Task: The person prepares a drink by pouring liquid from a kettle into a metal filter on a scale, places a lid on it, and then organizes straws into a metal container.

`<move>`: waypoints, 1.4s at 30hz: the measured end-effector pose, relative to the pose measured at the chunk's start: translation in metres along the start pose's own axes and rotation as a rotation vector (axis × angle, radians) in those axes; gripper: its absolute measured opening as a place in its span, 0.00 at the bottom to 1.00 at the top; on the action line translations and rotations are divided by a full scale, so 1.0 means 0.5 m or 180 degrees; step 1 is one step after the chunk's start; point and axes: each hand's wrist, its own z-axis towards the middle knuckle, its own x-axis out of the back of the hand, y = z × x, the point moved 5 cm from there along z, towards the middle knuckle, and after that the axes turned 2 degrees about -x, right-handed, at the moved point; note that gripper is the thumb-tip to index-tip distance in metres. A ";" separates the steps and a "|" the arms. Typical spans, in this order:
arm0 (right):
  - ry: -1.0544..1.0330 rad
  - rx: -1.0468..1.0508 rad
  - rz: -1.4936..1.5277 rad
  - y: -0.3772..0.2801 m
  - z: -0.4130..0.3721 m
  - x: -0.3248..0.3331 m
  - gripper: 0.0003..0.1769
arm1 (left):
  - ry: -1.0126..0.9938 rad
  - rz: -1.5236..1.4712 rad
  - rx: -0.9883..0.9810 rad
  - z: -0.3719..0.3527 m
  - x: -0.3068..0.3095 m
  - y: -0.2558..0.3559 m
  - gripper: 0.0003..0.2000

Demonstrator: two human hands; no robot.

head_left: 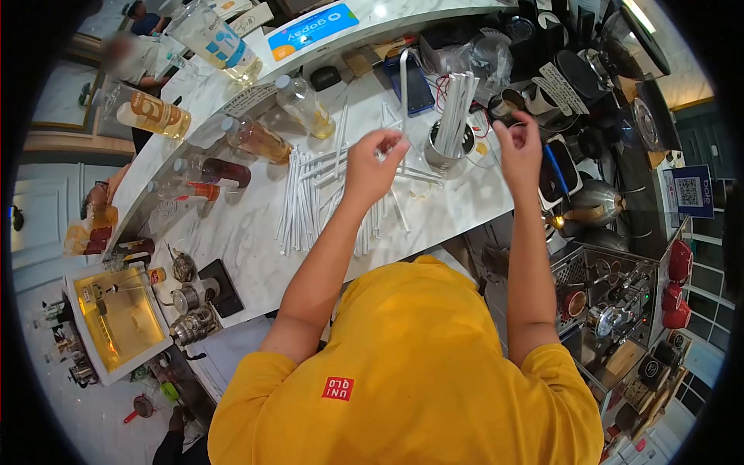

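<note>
A white bendy straw [404, 89] stands upright from the fingertips of my left hand [373, 167], which is closed in a pinch at its lower end. To the right, my right hand [521, 155] is raised with thumb and curled fingers apart, and nothing shows between them. Between my hands, a metal cup [447, 159] holds several upright white straws [457, 112]. Many more straws [298, 205] lie in a loose, crossed pile on the marble counter [267, 271], left of and partly behind my left hand.
Syrup bottles [260, 139] line the counter's left side. Beyond the cup lie a dark blue device [411, 85] and plastic wrapping [488, 58]. A blue pen [556, 168] rests by a black tray at right. An espresso machine [608, 298] is at lower right. A person [136, 58] is at upper left.
</note>
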 end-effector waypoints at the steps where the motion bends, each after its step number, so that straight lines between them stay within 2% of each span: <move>1: -0.0106 -0.0060 -0.0050 0.035 -0.014 0.003 0.26 | -0.0011 -0.0075 -0.0077 0.032 -0.028 0.012 0.10; 4: -0.0387 -0.0295 -0.0101 0.122 -0.063 0.007 0.20 | -0.0201 -0.0183 -0.0105 0.106 -0.107 0.037 0.12; 7: -0.0558 -0.0633 0.0105 0.152 -0.107 0.016 0.19 | -0.0222 0.0038 0.0043 0.124 -0.158 0.006 0.16; 13: -0.0791 -0.0849 -0.0134 0.176 -0.152 0.010 0.18 | 0.0165 0.0503 -0.0261 -0.004 -0.123 -0.102 0.21; 15: -0.1014 -0.0741 -0.0387 0.173 -0.170 -0.021 0.18 | 0.0149 0.1061 0.0234 -0.081 -0.078 -0.159 0.17; 18: -0.1501 -0.0448 -0.0791 0.183 -0.205 -0.093 0.18 | -0.0451 0.1932 0.1225 -0.181 -0.042 -0.210 0.14; 21: -0.1747 -0.0039 -0.1322 0.195 -0.224 -0.178 0.19 | -0.0709 0.2384 0.1153 -0.221 -0.064 -0.228 0.19; 24: -0.1683 0.0870 -0.2218 0.196 -0.215 -0.245 0.16 | -0.1170 0.2960 0.1323 -0.206 -0.087 -0.242 0.19; 25: -0.1840 0.0884 -0.2626 0.196 -0.210 -0.264 0.13 | -0.1174 0.2837 0.1539 -0.199 -0.087 -0.252 0.17; 28: -0.2010 0.1208 -0.3077 0.220 -0.201 -0.299 0.12 | -0.0990 0.1774 0.2138 -0.188 -0.060 -0.267 0.15; 31: -0.2006 0.1118 -0.3092 0.231 -0.197 -0.300 0.10 | -0.1016 -0.0052 0.2838 -0.186 -0.020 -0.256 0.13; 35: -0.2105 0.0738 -0.2914 0.109 -0.197 -0.228 0.10 | -0.0731 -0.1414 0.3166 -0.195 0.050 -0.160 0.11; 39: -0.2428 0.0576 -0.3340 0.032 -0.189 -0.148 0.08 | -0.0741 -0.2718 0.3328 -0.221 0.087 -0.101 0.11; 42: -0.2633 0.0265 -0.3050 -0.030 -0.176 -0.074 0.10 | -0.0711 -0.3187 0.3309 -0.248 0.099 -0.069 0.11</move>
